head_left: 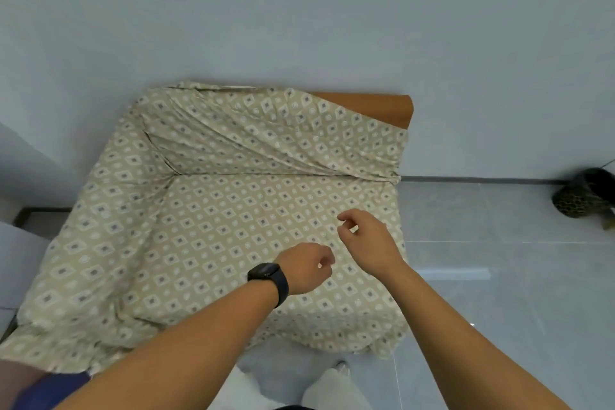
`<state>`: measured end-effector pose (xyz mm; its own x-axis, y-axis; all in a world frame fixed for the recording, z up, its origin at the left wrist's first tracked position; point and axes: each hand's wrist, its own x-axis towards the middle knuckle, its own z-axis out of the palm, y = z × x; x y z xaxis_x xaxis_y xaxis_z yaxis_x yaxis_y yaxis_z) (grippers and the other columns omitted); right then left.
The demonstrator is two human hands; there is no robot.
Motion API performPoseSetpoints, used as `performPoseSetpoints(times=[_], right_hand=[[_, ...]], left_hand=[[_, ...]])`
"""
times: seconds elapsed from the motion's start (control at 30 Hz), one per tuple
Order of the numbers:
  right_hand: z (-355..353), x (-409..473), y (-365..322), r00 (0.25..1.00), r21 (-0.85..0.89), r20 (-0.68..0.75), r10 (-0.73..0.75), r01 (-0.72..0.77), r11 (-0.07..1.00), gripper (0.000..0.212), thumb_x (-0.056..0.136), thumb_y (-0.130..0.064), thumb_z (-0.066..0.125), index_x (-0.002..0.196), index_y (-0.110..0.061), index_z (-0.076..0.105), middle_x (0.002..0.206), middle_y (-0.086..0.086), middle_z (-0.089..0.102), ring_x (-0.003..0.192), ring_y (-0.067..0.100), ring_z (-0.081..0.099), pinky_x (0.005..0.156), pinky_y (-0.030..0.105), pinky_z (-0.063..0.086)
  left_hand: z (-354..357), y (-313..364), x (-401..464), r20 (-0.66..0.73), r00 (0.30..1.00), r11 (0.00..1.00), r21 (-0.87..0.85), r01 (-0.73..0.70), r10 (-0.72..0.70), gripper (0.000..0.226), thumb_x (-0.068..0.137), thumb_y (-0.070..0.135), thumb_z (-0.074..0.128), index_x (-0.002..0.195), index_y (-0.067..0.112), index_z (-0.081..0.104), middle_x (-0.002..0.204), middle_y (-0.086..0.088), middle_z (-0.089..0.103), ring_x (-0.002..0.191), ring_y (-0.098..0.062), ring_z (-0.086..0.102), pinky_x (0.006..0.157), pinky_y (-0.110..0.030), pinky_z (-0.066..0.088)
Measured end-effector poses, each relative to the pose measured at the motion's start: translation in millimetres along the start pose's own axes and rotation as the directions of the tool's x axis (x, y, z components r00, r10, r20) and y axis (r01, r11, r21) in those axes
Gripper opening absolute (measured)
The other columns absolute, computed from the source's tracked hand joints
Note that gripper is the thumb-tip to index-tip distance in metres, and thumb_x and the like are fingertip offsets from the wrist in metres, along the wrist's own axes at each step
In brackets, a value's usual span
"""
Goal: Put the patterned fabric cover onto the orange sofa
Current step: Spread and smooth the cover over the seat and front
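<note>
Both forearms reaching over seat. Orange sofa [382, 106] against wall, bare only at top right corner of backrest. Patterned fabric cover [206, 216], beige with diamond motifs, draped over seat, backrest and left arm; diagonal folds across backrest. Left hand [307, 268] loosely curled above seat; right hand [364, 240] likewise, fingers bent; grip on cloth indeterminate. Sofa front obscured.
</note>
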<state>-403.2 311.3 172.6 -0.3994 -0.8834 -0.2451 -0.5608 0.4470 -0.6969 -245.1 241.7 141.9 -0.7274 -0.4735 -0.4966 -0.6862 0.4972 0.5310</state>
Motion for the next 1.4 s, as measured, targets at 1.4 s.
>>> performPoseSetpoints(times=[1.4], right_hand=[[-295,257,224,0.903,-0.225,0.378,-0.205,0.304,0.926,0.016,0.096,-0.029,0.057,0.1,-0.023,0.072,0.092,-0.007,0.07,0.086,0.013,0.064,0.078,0.034,0.053]], left_hand=[[3,282,285,-0.279,0.836,0.764,-0.602,0.232,-0.473,0.024,0.099,0.029,0.053,0.118,0.026,0.067,0.115,0.004,0.067,0.099,-0.016,0.064,0.088,-0.032,0.052]])
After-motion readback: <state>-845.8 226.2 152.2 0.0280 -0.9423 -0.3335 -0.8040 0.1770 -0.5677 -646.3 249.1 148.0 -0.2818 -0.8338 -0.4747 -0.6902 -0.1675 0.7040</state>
